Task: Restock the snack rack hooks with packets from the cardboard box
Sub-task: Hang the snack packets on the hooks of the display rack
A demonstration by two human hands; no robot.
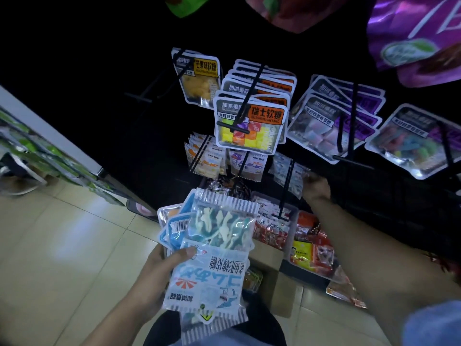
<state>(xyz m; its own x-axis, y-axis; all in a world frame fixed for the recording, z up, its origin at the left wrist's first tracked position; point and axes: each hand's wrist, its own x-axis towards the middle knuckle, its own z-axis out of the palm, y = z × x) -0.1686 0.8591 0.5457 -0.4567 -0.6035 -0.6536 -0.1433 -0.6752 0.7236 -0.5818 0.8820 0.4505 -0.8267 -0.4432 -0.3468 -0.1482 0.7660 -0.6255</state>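
My left hand [159, 268] grips a fanned stack of blue-and-white candy packets [214, 245], thumb pressed on the top one, held low in front of the rack. My right hand [315, 187] reaches forward to a low hook [287, 186] that carries matching pale blue packets [287, 171]; its fingers touch those packets, and the grip is too dark to make out. The cardboard box [272, 278] stands on the floor below the stack, partly hidden by it.
Upper hooks hold yellow, orange-labelled [252, 126] and purple-labelled [334, 121] candy packets. Bins of red snack packets [311, 248] sit at the rack's base. A white shelf unit [50, 151] stands to the left on the tiled floor. Large purple bags [419, 33] hang overhead at right.
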